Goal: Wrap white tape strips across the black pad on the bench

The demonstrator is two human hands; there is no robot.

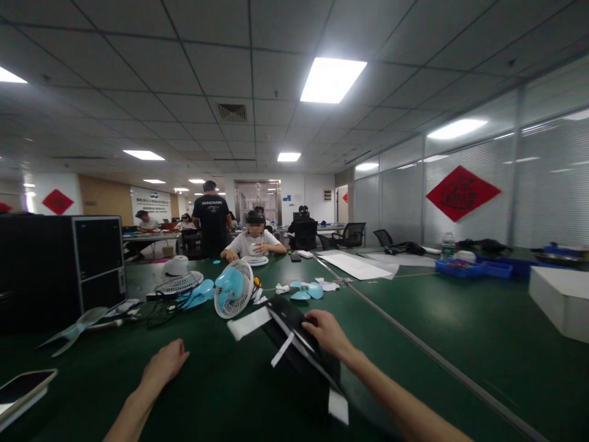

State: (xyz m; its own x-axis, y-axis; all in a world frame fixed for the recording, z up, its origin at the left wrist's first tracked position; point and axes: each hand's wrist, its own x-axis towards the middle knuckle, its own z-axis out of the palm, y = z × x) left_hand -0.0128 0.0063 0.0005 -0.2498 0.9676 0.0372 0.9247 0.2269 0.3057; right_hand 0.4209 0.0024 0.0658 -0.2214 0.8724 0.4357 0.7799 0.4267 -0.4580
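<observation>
My right hand (326, 333) is closed on the upper edge of a flat black folder-like thing (299, 350), which is tilted above the green table and slightly blurred. White strips (339, 406) stick out from it at several places; its exact kind is unclear. To the left, my left hand (163, 363) rests low over the tabletop with its fingers curled together, and nothing shows in it. Beyond both hands stands a small fan (234, 290) with a white cage and light blue blades. A loose blue fan blade piece (306, 290) lies to its right.
A black computer case (99, 261) and a phone (25, 393) are at left, near a clear bladed piece (76, 328). Across the table a person (253, 239) handles a white fan part. White sheets (356, 265), blue trays (460, 268) and a white box (561, 301) lie right.
</observation>
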